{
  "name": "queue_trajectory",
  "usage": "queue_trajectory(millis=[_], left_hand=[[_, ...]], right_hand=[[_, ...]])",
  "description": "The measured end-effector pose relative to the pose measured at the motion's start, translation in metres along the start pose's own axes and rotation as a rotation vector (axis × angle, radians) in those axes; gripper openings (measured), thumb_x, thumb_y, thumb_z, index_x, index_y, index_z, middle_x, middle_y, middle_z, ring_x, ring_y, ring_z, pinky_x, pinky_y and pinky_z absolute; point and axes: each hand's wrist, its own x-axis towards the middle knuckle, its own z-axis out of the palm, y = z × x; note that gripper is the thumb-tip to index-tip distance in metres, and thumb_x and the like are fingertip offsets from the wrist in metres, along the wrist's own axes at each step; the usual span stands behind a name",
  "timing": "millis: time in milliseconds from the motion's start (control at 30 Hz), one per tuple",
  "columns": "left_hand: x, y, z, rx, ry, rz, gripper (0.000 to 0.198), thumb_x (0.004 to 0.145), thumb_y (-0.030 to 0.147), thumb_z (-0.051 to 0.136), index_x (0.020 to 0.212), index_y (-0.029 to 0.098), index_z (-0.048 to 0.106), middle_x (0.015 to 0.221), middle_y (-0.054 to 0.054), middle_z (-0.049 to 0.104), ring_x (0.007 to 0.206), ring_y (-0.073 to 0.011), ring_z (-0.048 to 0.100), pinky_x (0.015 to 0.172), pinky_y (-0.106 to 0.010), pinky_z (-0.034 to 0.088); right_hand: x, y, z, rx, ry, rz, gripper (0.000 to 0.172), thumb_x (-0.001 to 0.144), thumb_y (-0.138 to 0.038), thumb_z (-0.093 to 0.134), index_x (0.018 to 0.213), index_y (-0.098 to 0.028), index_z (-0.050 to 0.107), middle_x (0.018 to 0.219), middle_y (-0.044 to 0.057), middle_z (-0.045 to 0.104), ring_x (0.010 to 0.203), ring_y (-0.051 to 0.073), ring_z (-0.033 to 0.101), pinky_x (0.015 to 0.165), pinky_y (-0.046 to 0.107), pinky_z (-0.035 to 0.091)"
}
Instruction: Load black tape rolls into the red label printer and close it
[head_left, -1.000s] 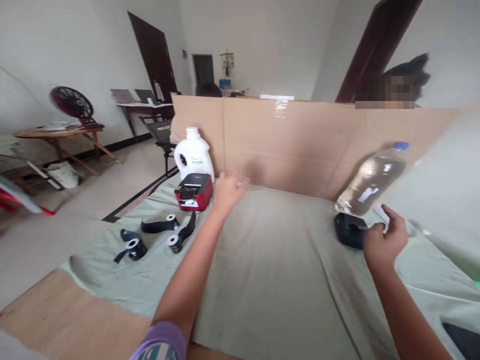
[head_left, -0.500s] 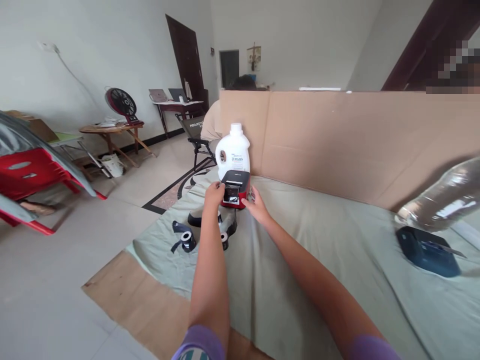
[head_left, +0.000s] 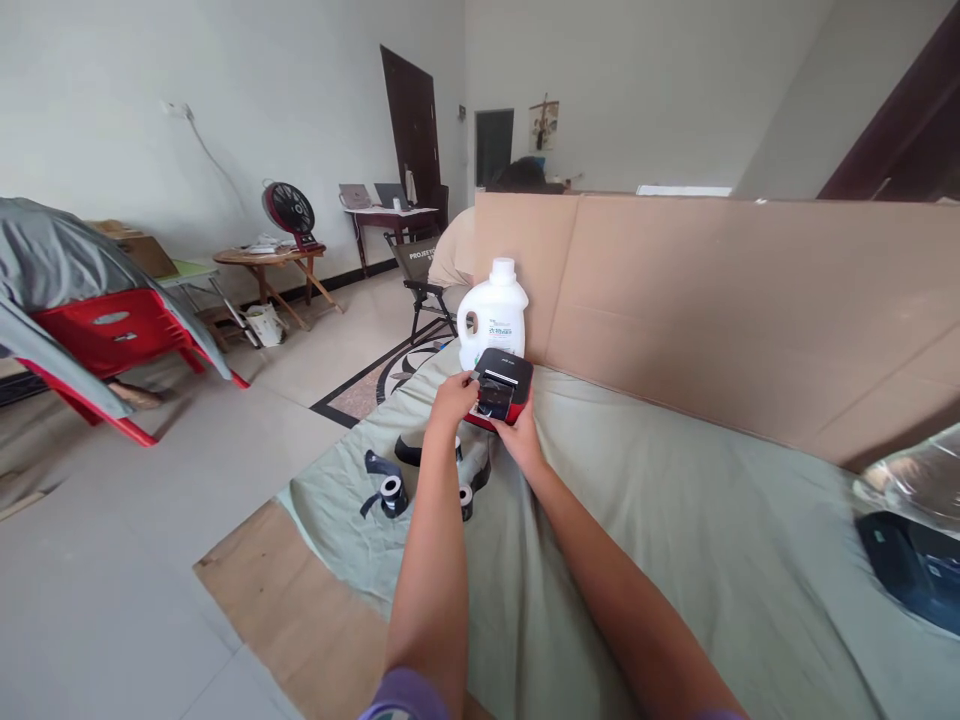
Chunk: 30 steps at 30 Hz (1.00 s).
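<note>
A small black-and-red label printer (head_left: 505, 369) rests at the far part of the green cloth, slightly tilted, with a dark opening in its front. My left hand (head_left: 454, 398) is closed at its left front edge, thumb and fingers pinched by the opening. Gripping the right front corner from the side and below is my right hand (head_left: 520, 432); some of its fingers are hidden behind the printer. Just behind stands a white detergent jug (head_left: 496, 315). Nearer me, beside my left forearm, lie a roll of black tape or ribbon (head_left: 392, 495) and a second roll (head_left: 466, 501), partly covered by the arm.
Green cloth (head_left: 622, 480) covers the wooden board (head_left: 285, 590). A tall cardboard sheet (head_left: 712, 310) stands along the back. At the right edge sit a dark blue object (head_left: 911, 565) and a shiny clear plastic bundle (head_left: 919, 480). Behind the cardboard a person is partly visible.
The printer has tilted and turned a little in my hands. My right hand, looser before, now wraps its right front corner. The view has swung left.
</note>
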Motion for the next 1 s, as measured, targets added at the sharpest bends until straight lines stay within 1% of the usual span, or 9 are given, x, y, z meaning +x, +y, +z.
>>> queue_trajectory(millis=[133,233,333,433,567,667,733,867,1000], left_hand=[[-0.014,0.036,-0.001,0.021,0.05,0.134,0.026,0.089,0.025,0.049,0.092,0.02,0.075,0.083,-0.004,0.074,0.084,-0.0216,0.066,0.084,-0.032,0.049],[-0.027,0.07,0.007,-0.17,0.131,0.245,0.031,0.094,0.031,0.049,0.109,0.02,0.074,0.104,-0.005,0.077,0.101,-0.0218,0.068,0.095,-0.032,0.05],[-0.047,0.101,0.03,-0.362,0.17,0.353,0.035,0.098,0.032,0.049,0.123,0.019,0.071,0.129,-0.005,0.071,0.124,-0.0217,0.062,0.11,-0.032,0.044],[-0.081,0.116,0.067,-0.525,0.059,0.414,0.036,0.099,0.033,0.052,0.127,0.019,0.07,0.133,-0.005,0.069,0.129,-0.0228,0.06,0.114,-0.035,0.043],[-0.144,0.097,0.116,-0.707,-0.198,0.391,0.044,0.096,0.041,0.058,0.135,0.022,0.065,0.142,-0.004,0.062,0.133,-0.0251,0.057,0.117,-0.04,0.044],[-0.185,0.074,0.139,-0.758,-0.318,0.302,0.05,0.095,0.046,0.059,0.139,0.021,0.062,0.143,-0.006,0.061,0.133,-0.0265,0.057,0.118,-0.043,0.043],[-0.202,0.063,0.147,-0.751,-0.364,0.257,0.052,0.095,0.047,0.06,0.14,0.021,0.061,0.143,-0.006,0.06,0.134,-0.0266,0.056,0.118,-0.043,0.043],[-0.216,0.055,0.159,-0.738,-0.385,0.238,0.053,0.095,0.046,0.06,0.141,0.02,0.06,0.146,-0.006,0.058,0.139,-0.0252,0.052,0.121,-0.04,0.039],[-0.226,0.047,0.168,-0.737,-0.369,0.223,0.054,0.097,0.046,0.056,0.145,0.021,0.055,0.152,-0.005,0.052,0.144,-0.0234,0.045,0.123,-0.037,0.035]], right_hand=[[0.014,-0.034,-0.009,0.074,0.018,-0.085,0.104,0.067,-0.028,0.081,0.154,-0.018,0.025,0.146,0.016,0.054,0.129,0.029,0.059,0.113,0.047,0.044],[0.023,-0.069,-0.032,0.046,0.063,-0.159,0.104,0.067,-0.03,0.082,0.154,-0.02,0.026,0.145,0.015,0.056,0.128,0.028,0.058,0.115,0.047,0.042],[0.018,-0.109,-0.074,-0.081,0.111,-0.21,0.099,0.071,-0.033,0.08,0.154,-0.022,0.027,0.149,0.015,0.052,0.134,0.029,0.054,0.117,0.048,0.038],[-0.013,-0.141,-0.131,-0.272,0.142,-0.211,0.103,0.072,-0.032,0.078,0.157,-0.022,0.021,0.155,0.015,0.044,0.142,0.03,0.045,0.12,0.05,0.034],[-0.089,-0.161,-0.194,-0.491,0.163,-0.163,0.111,0.074,-0.027,0.076,0.161,-0.024,0.007,0.159,0.016,0.037,0.146,0.031,0.04,0.119,0.052,0.035],[-0.147,-0.159,-0.216,-0.543,0.14,-0.101,0.102,0.08,-0.025,0.07,0.16,-0.023,0.008,0.155,0.017,0.042,0.139,0.029,0.049,0.114,0.049,0.044],[-0.173,-0.154,-0.222,-0.532,0.117,-0.049,0.095,0.085,-0.026,0.066,0.159,-0.026,0.008,0.148,0.016,0.05,0.129,0.027,0.059,0.107,0.047,0.051],[-0.194,-0.144,-0.23,-0.49,0.094,-0.003,0.093,0.089,-0.03,0.063,0.159,-0.03,0.002,0.138,0.013,0.058,0.119,0.025,0.065,0.105,0.05,0.053],[-0.2,-0.136,-0.239,-0.478,0.053,0.027,0.095,0.088,-0.027,0.063,0.159,-0.028,0.0,0.15,0.016,0.047,0.134,0.027,0.055,0.114,0.056,0.042]])
